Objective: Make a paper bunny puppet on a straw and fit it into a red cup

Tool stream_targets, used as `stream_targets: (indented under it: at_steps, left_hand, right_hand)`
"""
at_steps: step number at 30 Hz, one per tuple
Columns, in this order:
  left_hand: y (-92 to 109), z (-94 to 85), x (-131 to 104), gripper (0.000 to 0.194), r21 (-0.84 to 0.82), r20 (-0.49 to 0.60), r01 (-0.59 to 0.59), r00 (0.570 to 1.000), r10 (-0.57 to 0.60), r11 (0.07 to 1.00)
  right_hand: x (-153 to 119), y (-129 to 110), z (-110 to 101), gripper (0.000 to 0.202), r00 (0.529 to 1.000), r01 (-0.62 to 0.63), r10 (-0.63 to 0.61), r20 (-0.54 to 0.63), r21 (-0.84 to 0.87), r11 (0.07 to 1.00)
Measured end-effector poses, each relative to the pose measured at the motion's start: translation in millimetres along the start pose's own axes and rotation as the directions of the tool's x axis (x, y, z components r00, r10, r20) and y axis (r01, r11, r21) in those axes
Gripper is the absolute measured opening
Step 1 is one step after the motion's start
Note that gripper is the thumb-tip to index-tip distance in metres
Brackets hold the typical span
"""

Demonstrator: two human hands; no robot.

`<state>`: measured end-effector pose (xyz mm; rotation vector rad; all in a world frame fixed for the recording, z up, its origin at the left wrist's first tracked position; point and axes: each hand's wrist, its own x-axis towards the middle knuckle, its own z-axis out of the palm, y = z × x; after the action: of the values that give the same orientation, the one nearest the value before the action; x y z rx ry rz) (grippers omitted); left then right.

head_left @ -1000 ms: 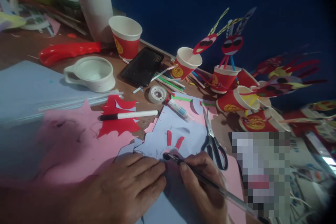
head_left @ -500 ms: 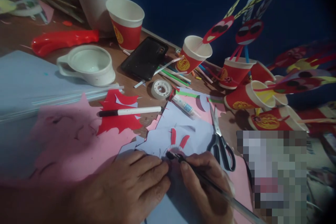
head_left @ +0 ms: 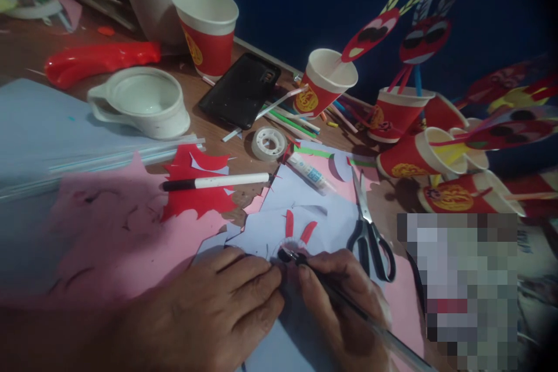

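My right hand (head_left: 349, 296) is closed round a black pen (head_left: 366, 319) with a clear barrel end. The pen's tip meets a small round paper cutout (head_left: 291, 246), where a black patch shows. Two red paper strips (head_left: 289, 224) stand up from the cutout's top edge. My left hand (head_left: 244, 296) lies flat with fingers stretched over the pale blue paper (head_left: 270, 238), its fingertips beside the cutout. The cutout's lower part is hidden by my hands. Scissors (head_left: 366, 232) lie partly open just right of my right hand.
Beyond my hands lie a glue stick (head_left: 311, 173), a tape roll (head_left: 269, 144), a white marker (head_left: 231, 180) and red paper scraps (head_left: 187, 203). Farther back are a phone (head_left: 239, 90), a white mug (head_left: 146, 102) and a red-handled tool (head_left: 100, 61). Several red paper cups (head_left: 209, 29) line the back and right.
The view has shifted slightly, so background things sit a little differently. Both hands stay in nearly the same place, with the pen still at the cutout's black patch.
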<state>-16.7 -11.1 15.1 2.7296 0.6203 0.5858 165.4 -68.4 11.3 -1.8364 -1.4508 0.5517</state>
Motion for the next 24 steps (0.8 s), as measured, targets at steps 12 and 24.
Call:
stream_targets:
  at_steps: [12, 24]
  left_hand:
    - [4, 0.6, 3, 0.026, 0.017, 0.022, 0.024, 0.999, -0.024, 1.0]
    - [9, 1.2, -1, 0.026, 0.015, 0.07, 0.05, 0.996, -0.051, 0.999]
  right_hand:
    - [2, -1, -2, 0.014, 0.999, 0.034, -0.034, -0.002, -0.066, 0.997]
    - [3, -3, 0, 0.015, 1.0, -0.014, 0.013, -0.024, -0.04, 0.999]
